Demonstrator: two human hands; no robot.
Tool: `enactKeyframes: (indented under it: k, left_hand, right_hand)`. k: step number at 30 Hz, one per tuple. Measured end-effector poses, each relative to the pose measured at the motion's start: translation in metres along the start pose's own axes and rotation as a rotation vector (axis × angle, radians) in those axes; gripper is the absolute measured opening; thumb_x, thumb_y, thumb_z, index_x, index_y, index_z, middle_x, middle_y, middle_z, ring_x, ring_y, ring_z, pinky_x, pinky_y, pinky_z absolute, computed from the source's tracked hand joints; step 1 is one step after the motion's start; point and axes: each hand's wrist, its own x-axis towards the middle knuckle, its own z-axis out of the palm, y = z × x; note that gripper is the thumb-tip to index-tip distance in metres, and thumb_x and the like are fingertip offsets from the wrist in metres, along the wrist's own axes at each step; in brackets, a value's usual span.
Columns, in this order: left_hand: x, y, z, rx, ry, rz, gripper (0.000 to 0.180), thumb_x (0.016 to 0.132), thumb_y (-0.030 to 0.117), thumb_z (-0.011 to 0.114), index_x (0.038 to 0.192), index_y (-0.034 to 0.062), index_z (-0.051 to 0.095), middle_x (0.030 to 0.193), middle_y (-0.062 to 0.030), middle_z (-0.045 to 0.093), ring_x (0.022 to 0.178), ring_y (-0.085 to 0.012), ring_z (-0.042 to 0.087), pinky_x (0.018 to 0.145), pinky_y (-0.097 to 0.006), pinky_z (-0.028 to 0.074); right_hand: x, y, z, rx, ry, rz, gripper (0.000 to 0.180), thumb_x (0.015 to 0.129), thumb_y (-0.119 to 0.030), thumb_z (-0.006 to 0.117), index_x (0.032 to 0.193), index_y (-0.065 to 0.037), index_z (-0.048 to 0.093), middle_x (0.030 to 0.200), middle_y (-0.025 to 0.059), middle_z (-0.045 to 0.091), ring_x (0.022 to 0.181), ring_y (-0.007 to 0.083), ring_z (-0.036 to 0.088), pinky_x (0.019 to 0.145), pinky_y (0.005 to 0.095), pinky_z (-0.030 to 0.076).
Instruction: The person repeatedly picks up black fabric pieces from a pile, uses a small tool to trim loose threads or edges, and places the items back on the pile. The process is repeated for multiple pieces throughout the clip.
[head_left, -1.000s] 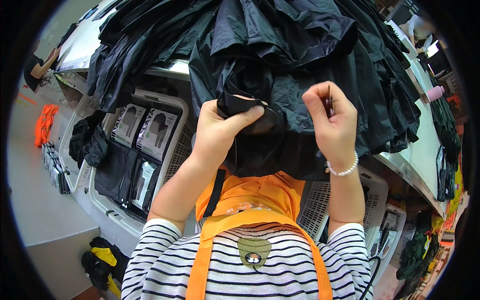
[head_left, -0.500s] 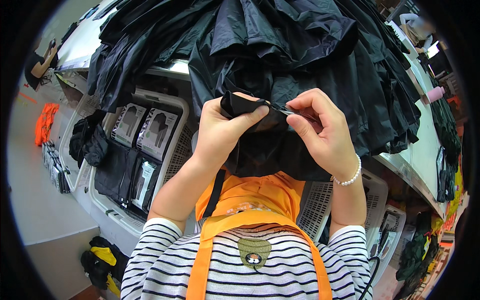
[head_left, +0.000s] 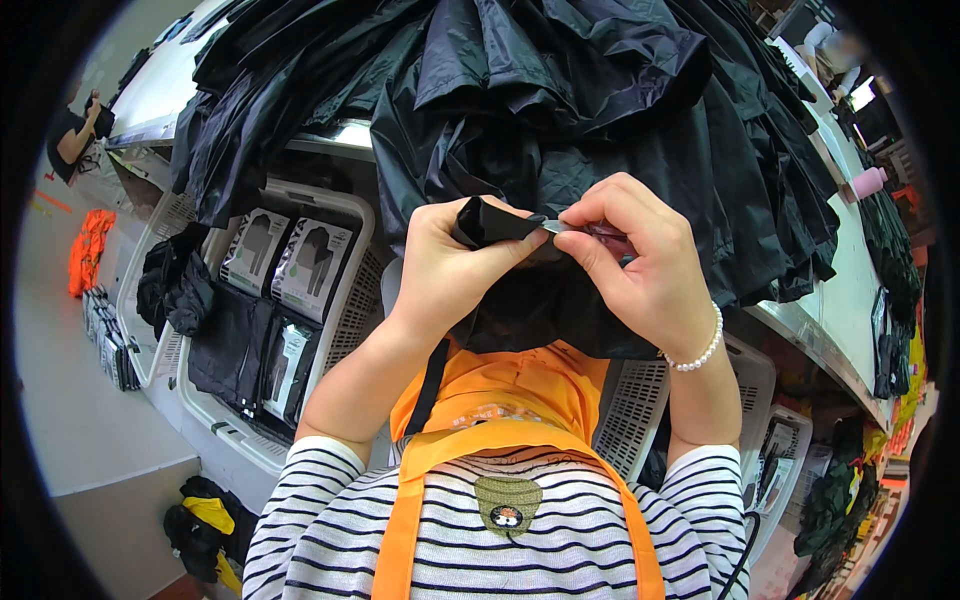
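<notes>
My left hand is closed on a folded edge of a black garment, thumb on top. The garment's shiny thin cloth hangs below the fingers over my lap. In my right hand is a pair of small thread snips, pinched between thumb and fingers. Their silver tips point left and meet the cloth edge beside my left thumb. The dark reddish handle is mostly hidden in my palm. Just beyond both hands, a large heap of black garments drapes over the table's near edge.
Under the white table, at left, a white plastic basket holds packaged garments and folded black cloth. More baskets stand at right. A pink bottle is on the right-hand table. Other people are farther off.
My right hand has shifted slightly left and the snips now meet the cloth edge by my left thumb. The held edge has turned to lie flatter.
</notes>
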Motion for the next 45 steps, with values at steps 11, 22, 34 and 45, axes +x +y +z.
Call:
enactKeyframes:
  k: [11,22,34,45]
  left_hand:
    - [0.001,0.006,-0.005,-0.150,0.032,-0.083,0.023,0.085,-0.001,0.066,0.107,0.0002,0.070,0.091,-0.0024,0.069,0.081,-0.0066,0.063,0.075,-0.020,0.051]
    - [0.001,0.007,-0.001,0.061,0.001,-0.119,0.019,0.078,0.002,0.075,0.096,-0.0007,0.070,0.087,-0.0033,0.069,0.078,-0.0094,0.064,0.075,-0.023,0.051]
    - [0.002,0.004,-0.004,-0.022,-0.016,-0.053,0.016,0.080,-0.003,0.072,0.096,-0.0006,0.071,0.088,-0.0029,0.069,0.078,-0.0085,0.065,0.071,-0.022,0.055]
    - [-0.002,0.006,-0.016,0.153,-0.031,0.297,0.026,0.070,-0.015,0.069,0.093,-0.0011,0.068,0.091,-0.0108,0.068,0.086,-0.0172,0.064,0.078,-0.026,0.051]
  right_hand:
    - [-0.002,0.010,0.005,0.258,0.079,0.143,0.016,0.081,-0.004,0.072,0.094,0.000,0.063,0.083,0.0013,0.058,0.063,0.0058,0.048,0.055,0.0209,0.040]
    - [0.004,0.008,0.018,0.121,0.065,0.012,0.008,0.085,0.001,0.064,0.089,0.001,0.057,0.077,0.0033,0.056,0.060,0.0094,0.047,0.055,0.0216,0.040]
    - [-0.001,0.013,-0.008,0.175,0.082,0.121,0.023,0.079,-0.007,0.076,0.100,-0.003,0.067,0.082,-0.0008,0.057,0.064,0.0037,0.043,0.057,0.0188,0.037]
    - [-0.005,0.015,0.009,0.045,0.228,-0.073,0.018,0.073,0.007,0.071,0.086,-0.003,0.065,0.078,0.0035,0.060,0.057,0.0079,0.050,0.050,0.0200,0.038]
